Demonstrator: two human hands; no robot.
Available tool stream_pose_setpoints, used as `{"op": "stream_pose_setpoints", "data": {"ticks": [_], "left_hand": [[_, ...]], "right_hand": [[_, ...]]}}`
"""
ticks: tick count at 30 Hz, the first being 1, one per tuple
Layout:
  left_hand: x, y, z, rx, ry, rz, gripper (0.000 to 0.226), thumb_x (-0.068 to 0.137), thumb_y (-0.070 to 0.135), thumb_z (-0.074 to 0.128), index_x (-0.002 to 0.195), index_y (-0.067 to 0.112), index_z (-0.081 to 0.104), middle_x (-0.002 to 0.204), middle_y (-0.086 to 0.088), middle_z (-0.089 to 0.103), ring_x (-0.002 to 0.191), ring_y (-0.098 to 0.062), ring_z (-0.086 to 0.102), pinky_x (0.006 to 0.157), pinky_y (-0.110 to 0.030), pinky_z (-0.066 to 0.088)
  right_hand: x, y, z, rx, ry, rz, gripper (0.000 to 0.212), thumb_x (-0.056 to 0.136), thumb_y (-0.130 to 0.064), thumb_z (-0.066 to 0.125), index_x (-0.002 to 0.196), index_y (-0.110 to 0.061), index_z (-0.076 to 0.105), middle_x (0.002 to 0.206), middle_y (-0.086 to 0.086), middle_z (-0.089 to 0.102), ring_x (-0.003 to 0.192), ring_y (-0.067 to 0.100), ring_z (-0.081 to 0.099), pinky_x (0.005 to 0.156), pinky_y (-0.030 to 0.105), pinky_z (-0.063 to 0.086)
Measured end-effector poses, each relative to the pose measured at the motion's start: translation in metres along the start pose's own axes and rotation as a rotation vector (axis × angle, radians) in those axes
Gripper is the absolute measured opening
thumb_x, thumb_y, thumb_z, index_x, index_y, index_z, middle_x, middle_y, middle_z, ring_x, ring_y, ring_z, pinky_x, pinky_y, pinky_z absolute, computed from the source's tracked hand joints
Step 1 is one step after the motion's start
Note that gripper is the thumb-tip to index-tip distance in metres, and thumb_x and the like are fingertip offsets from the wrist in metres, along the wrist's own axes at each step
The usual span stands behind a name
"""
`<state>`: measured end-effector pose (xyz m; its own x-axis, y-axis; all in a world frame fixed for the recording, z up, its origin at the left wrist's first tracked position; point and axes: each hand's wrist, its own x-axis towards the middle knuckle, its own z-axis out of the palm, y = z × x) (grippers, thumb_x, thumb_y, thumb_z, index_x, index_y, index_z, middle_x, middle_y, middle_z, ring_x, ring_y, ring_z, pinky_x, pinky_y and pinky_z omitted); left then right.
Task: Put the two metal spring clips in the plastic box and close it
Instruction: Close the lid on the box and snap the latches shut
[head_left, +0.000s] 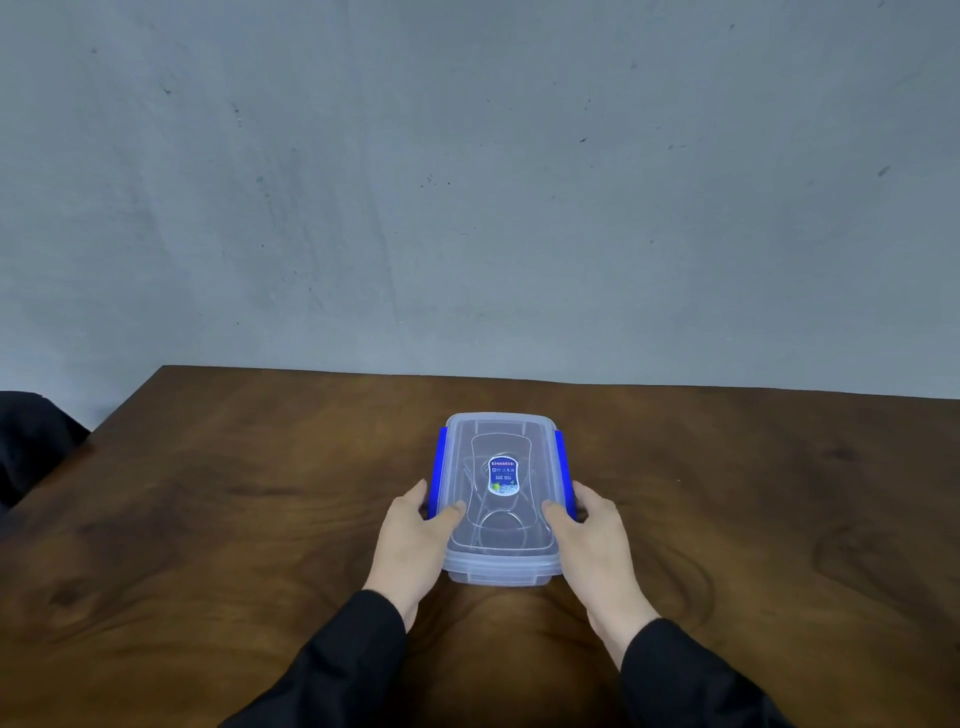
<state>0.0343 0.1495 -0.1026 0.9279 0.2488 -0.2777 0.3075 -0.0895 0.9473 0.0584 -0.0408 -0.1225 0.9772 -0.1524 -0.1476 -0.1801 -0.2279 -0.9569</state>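
A clear plastic box (500, 566) with a see-through lid (501, 426) stands in the middle of the wooden table. The lid lies on top, with a blue latch (440, 467) on its left side and another blue latch (562, 462) on its right. Thin metal spring clips (498, 525) show faintly through the lid, inside the box. My left hand (415, 540) grips the box's left side, thumb on the lid, fingers on the left latch. My right hand (592, 540) grips the right side the same way.
The dark brown wooden table (208, 519) stretches wide on both sides of the box. A grey wall (467, 182) rises behind its far edge. A dark object (31, 441) sits off the table's left corner.
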Motion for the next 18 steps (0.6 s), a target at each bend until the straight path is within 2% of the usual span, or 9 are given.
{"op": "stream_pose_setpoints", "data": {"ticks": [1, 3, 8, 11, 13, 15, 18], "left_hand": [[0.000, 0.000, 0.002, -0.007, -0.024, 0.009, 0.039, 0.096, 0.027, 0.059, 0.135, 0.025, 0.052, 0.116, 0.004, 0.066, 0.098, -0.012, 0.067, 0.075, -0.026, 0.059], [-0.001, 0.001, 0.007, -0.022, -0.057, 0.032, 0.029, 0.100, 0.027, 0.051, 0.129, 0.032, 0.051, 0.113, 0.007, 0.067, 0.099, -0.010, 0.067, 0.073, -0.024, 0.058], [0.007, 0.005, 0.013, -0.016, -0.096, 0.089, 0.032, 0.098, 0.033, 0.055, 0.129, 0.038, 0.047, 0.115, 0.011, 0.066, 0.098, -0.004, 0.067, 0.079, -0.027, 0.059], [0.019, 0.008, 0.016, 0.032, -0.097, 0.106, 0.036, 0.099, 0.034, 0.052, 0.134, 0.036, 0.044, 0.118, 0.009, 0.065, 0.101, -0.009, 0.067, 0.083, -0.033, 0.060], [0.027, 0.011, 0.020, 0.071, -0.089, 0.118, 0.035, 0.100, 0.034, 0.049, 0.135, 0.033, 0.043, 0.117, 0.008, 0.064, 0.100, -0.010, 0.066, 0.078, -0.027, 0.060], [0.033, 0.013, 0.024, 0.119, -0.081, 0.130, 0.033, 0.101, 0.033, 0.046, 0.134, 0.031, 0.043, 0.116, 0.008, 0.063, 0.096, -0.007, 0.065, 0.065, -0.015, 0.056], [0.039, 0.014, 0.029, 0.140, -0.064, 0.130, 0.032, 0.103, 0.031, 0.043, 0.135, 0.029, 0.042, 0.114, 0.008, 0.062, 0.095, -0.005, 0.064, 0.058, -0.010, 0.051]], "right_hand": [[-0.001, 0.001, 0.002, -0.017, -0.017, -0.021, 0.031, 0.096, -0.032, 0.063, 0.126, -0.028, 0.057, 0.121, -0.001, 0.057, 0.100, 0.014, 0.065, 0.080, 0.033, 0.064], [-0.003, 0.003, 0.006, -0.020, -0.046, -0.053, 0.028, 0.098, -0.034, 0.060, 0.125, -0.034, 0.053, 0.120, -0.003, 0.059, 0.101, 0.013, 0.066, 0.079, 0.032, 0.064], [-0.003, 0.000, 0.012, 0.010, -0.063, -0.072, 0.037, 0.102, -0.033, 0.052, 0.138, -0.031, 0.043, 0.120, -0.008, 0.064, 0.102, 0.009, 0.068, 0.073, 0.025, 0.063], [0.007, -0.004, 0.012, -0.021, -0.059, -0.073, 0.037, 0.103, -0.034, 0.048, 0.140, -0.029, 0.041, 0.119, -0.007, 0.063, 0.099, 0.008, 0.068, 0.064, 0.018, 0.059], [0.012, -0.005, 0.013, -0.030, -0.050, -0.067, 0.035, 0.104, -0.033, 0.047, 0.139, -0.028, 0.042, 0.119, -0.006, 0.063, 0.098, 0.008, 0.068, 0.061, 0.017, 0.058], [0.017, -0.005, 0.015, -0.056, -0.039, -0.070, 0.035, 0.104, -0.032, 0.046, 0.138, -0.027, 0.042, 0.119, -0.005, 0.063, 0.099, 0.009, 0.067, 0.062, 0.017, 0.058], [0.029, -0.004, 0.018, -0.106, -0.010, -0.059, 0.041, 0.106, -0.032, 0.044, 0.146, -0.025, 0.038, 0.124, -0.002, 0.062, 0.103, 0.011, 0.066, 0.075, 0.024, 0.061]]}}
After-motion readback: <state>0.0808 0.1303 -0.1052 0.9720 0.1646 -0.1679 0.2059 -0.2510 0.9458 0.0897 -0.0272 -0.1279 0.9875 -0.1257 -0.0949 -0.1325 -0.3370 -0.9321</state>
